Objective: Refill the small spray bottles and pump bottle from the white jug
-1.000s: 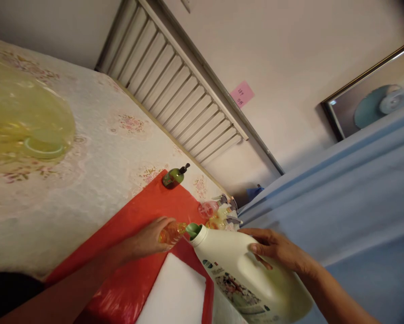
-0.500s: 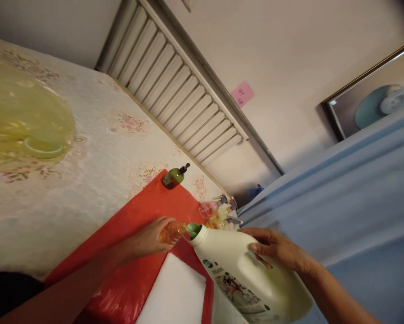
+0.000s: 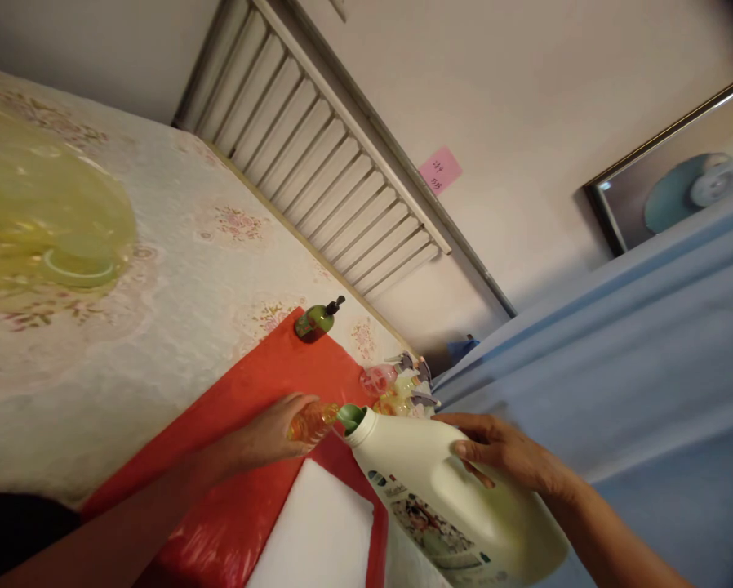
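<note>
My right hand (image 3: pixel 506 457) grips the handle of a large white detergent jug (image 3: pixel 446 498), which is tilted so its green spout (image 3: pixel 349 417) points at a small clear orange bottle (image 3: pixel 313 421). My left hand (image 3: pixel 274 433) is wrapped around that small bottle, holding it on a red plastic sheet (image 3: pixel 262 457). The spout sits right at the small bottle's mouth.
A green pump bottle (image 3: pixel 316 321) stands at the red sheet's far corner. Several small spray bottles (image 3: pixel 397 388) cluster past the jug. A white pad (image 3: pixel 323 535) lies near me, a yellow translucent bag (image 3: pixel 42 212) at left, blue cloth (image 3: pixel 617 367) at right.
</note>
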Motion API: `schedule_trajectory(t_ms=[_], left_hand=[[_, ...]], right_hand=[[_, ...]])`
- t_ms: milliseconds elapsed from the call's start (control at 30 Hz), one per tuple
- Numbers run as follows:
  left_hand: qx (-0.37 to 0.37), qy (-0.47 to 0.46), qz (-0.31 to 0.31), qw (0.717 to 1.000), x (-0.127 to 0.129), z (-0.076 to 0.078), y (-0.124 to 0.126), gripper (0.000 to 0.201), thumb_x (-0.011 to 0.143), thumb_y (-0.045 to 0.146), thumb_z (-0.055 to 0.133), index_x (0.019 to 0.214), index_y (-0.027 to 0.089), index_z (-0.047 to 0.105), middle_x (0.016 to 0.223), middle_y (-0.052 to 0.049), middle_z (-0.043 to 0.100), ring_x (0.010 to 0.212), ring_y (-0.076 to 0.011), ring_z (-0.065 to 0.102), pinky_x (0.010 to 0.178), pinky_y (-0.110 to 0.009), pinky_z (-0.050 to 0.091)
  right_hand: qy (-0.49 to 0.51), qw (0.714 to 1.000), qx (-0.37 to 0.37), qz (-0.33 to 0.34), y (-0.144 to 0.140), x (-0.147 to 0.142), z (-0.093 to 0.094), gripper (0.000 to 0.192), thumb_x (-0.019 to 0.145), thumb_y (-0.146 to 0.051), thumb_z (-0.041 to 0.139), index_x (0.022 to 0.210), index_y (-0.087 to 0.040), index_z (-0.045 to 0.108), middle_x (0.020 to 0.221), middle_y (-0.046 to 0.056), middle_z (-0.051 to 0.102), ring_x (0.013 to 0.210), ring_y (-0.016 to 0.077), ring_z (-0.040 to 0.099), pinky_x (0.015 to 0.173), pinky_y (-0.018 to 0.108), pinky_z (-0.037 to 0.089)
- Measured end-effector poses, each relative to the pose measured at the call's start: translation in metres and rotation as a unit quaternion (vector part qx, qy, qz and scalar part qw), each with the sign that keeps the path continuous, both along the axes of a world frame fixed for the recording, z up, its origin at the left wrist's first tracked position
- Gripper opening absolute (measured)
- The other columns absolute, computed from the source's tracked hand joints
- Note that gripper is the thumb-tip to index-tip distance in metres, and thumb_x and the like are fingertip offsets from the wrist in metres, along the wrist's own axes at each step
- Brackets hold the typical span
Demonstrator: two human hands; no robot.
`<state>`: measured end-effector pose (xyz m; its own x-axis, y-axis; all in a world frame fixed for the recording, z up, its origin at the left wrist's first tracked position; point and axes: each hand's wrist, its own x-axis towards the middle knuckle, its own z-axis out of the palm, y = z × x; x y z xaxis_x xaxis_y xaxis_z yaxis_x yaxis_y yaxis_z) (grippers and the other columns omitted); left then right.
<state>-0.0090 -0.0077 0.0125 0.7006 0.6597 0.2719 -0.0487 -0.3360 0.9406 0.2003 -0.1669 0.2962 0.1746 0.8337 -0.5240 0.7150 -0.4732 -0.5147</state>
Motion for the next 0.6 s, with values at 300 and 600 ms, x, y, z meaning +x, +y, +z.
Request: schedule_trajectory(t_ms=[300,600], left_hand=[[0.003,0.0,-0.004,1.0,0.0035,-0.0059,0.0033,0.051,0.074,0.044,0.067,0.12,0.024,0.057,0.127,-0.006,0.061,0.115,-0.0285,0.058,0.096,-0.038,0.049],[-0.001,0.001,-0.005,1.0,0.0056,-0.0088,0.0034,0.054,0.072,0.043,0.068,0.121,0.023,0.056,0.127,-0.006,0.061,0.116,-0.0288,0.057,0.098,-0.036,0.048]], right_hand=[[-0.003,1.0,0.0,0.0,-0.0006,-0.0025,0.0013,0.052,0.084,-0.052,0.065,0.126,-0.022,0.063,0.071,-0.001,0.057,0.05,0.0076,0.041,0.044,0.02,0.036],[0.002,1.0,0.002,-0.007,-0.0019,-0.0011,0.0004,0.051,0.085,-0.051,0.065,0.128,-0.022,0.062,0.073,0.0,0.059,0.051,0.0075,0.042,0.045,0.02,0.036]])
